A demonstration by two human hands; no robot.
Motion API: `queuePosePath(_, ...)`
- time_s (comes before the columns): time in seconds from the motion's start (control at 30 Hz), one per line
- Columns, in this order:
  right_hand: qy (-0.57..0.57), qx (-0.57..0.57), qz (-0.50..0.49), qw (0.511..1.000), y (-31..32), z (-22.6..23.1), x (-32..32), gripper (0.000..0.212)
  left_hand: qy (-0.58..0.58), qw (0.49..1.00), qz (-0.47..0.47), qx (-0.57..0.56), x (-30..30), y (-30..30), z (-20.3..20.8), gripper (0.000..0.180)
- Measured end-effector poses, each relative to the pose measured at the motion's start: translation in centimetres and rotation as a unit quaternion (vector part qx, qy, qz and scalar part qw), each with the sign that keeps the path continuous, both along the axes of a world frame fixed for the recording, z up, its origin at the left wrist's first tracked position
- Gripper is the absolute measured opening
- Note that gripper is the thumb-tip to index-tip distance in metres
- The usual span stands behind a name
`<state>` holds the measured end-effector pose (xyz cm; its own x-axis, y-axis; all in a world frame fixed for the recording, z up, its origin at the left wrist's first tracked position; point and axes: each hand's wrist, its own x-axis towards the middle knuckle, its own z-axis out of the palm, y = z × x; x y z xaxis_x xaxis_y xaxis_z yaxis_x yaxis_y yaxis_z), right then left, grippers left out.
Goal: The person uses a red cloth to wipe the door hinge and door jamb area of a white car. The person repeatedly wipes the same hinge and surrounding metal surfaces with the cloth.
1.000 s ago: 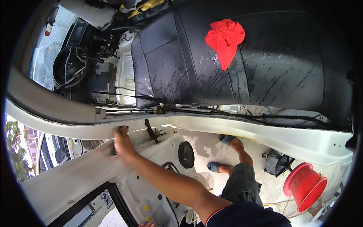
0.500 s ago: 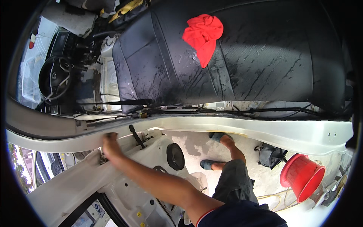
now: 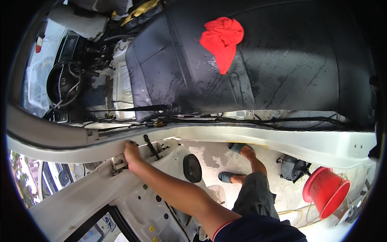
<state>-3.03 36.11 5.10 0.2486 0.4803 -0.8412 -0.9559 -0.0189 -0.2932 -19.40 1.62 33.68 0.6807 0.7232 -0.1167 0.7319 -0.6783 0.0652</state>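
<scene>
My left hand (image 3: 132, 156) is closed at the gap between the white car body and the opened door (image 3: 86, 189). A small dark thing shows at its fingertips; its kind cannot be made out. Beside the fingers a metal door hinge (image 3: 118, 166) shows, and just to their right a black door strap (image 3: 151, 147) bridges the gap. The pale door sill (image 3: 225, 131) runs along above the hand. My right hand is out of view. Well away from the hand, a crumpled red cloth (image 3: 222, 38) lies on the wet black seat (image 3: 282, 68).
The steering wheel (image 3: 63, 83) is at the far left, and loose black cables (image 3: 242, 121) run along the seat's near edge. A round speaker (image 3: 192, 168) sits in the stripped door. On the ground at right are a red bucket (image 3: 322, 189), tipped over, and a black device (image 3: 293, 167).
My left hand has moved a little right along the door gap, closer to the strap. The whole view has shifted slightly. The cloth still lies in the same place on the seat.
</scene>
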Motion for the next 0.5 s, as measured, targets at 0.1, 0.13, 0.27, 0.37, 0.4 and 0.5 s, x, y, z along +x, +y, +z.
queuePosePath(0.1,0.111,-0.007,0.015,0.994,0.2,-0.6,0.3,0.06,0.009,1.0,-0.02,-0.016,-0.2,0.2,0.0,0.045)
queuePosePath(0.13,0.083,-0.017,0.048,0.995,-0.2,-0.9,0.7,0.06,0.003,1.0,-0.017,-0.018,-0.3,0.3,0.0,0.045)
queuePosePath(0.27,-0.019,0.043,0.036,0.998,-1.9,-0.2,1.4,0.061,-0.017,1.0,-0.013,-0.003,-0.9,0.4,-0.2,0.047)
queuePosePath(0.37,-0.061,0.016,0.07,0.996,-2.2,-0.3,1.5,0.072,-0.013,1.0,-0.019,-0.006,-1.3,0.6,-0.5,0.047)
queuePosePath(0.4,-0.142,0.046,0.073,0.986,-2.2,-0.5,1.1,0.074,-0.021,0.999,-0.021,-0.015,-1.4,0.6,-0.5,0.047)
queuePosePath(0.5,-0.266,0.104,0.076,0.955,-1.1,-1.9,0.1,0.079,-0.027,0.999,-0.02,-0.021,-1.4,0.6,-0.4,0.047)
